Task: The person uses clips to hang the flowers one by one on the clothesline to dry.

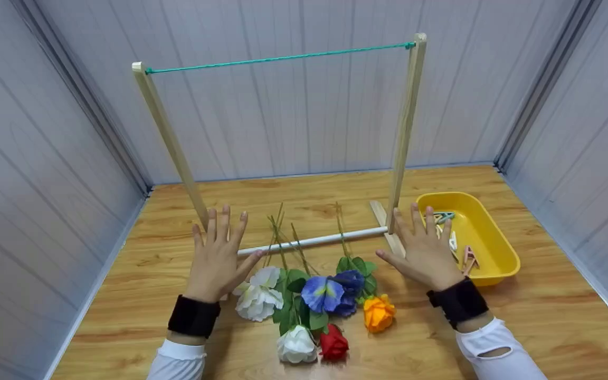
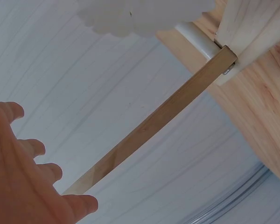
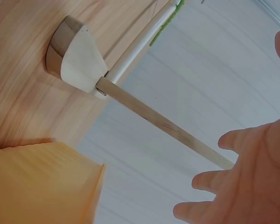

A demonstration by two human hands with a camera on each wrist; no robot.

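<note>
Head view: left hand point(image 1: 218, 258) and right hand point(image 1: 426, 248) spread flat above the wooden surface point(image 1: 536, 311), fingers straight and splayed, holding nothing. Between them, a loose bunch of flowers point(image 1: 314, 301) with soft, ruffled petals lying on the surface: two white, one blue, one orange, one red, thin green stems pointing away toward the rack point(image 1: 407, 126). Rack made of two pale square wooden posts, a white round rod point(image 1: 314, 241) low between them, and a thin green cord point(image 1: 283, 57) stretched taut across the tops. To the right, a glossy yellow oval tray point(image 1: 494, 264), with small pegs point(image 1: 467, 257) inside. Dark bands on both wrists, white sleeves behind. Grey ribbed panels all round. No readable writing anywhere.

Left wrist view: left hand point(image 2: 23, 177) at the lower left, fingers extended, empty. One flat-sided wooden post point(image 2: 154, 126) running diagonally, joined to the white rod point(image 2: 198, 39) and a pale foot block; a blurred white petal edge point(image 2: 130, 16) at the top.

Right wrist view: right hand point(image 3: 252, 177) at the lower right, fingers open, touching nothing. Rounded wooden foot point(image 3: 77, 58), slim post point(image 3: 163, 126), white rod point(image 3: 135, 46), smooth yellow tray rim point(image 3: 42, 182).
</note>
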